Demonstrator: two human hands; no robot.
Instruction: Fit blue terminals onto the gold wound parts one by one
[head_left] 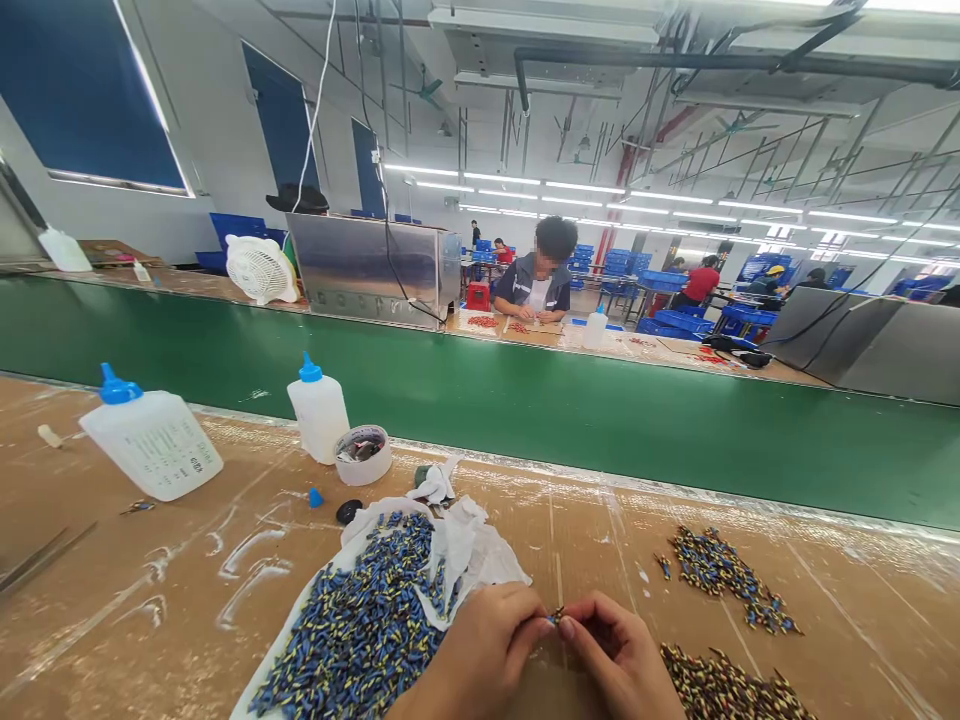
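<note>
My left hand (487,640) and my right hand (621,650) meet at the bottom middle. Both pinch a tiny blue, black and yellow piece (555,617) between thumbs and forefingers; its exact kind is too small to tell. Left of them, a big heap of small blue and yellow pieces (360,620) lies on a white plastic bag (480,545). To the right of my right hand is a heap of dark and yellowish pieces (731,685). Beyond that lies a smaller pile of blue, dark and yellow pieces (724,572).
Two white squeeze bottles (154,445) (319,410) with blue caps stand behind the bag, beside a tape roll (364,455). A loose blue cap (315,497) lies nearby. A green conveyor belt (525,390) crosses behind the cardboard-covered table (187,580). A co-worker (536,275) sits opposite.
</note>
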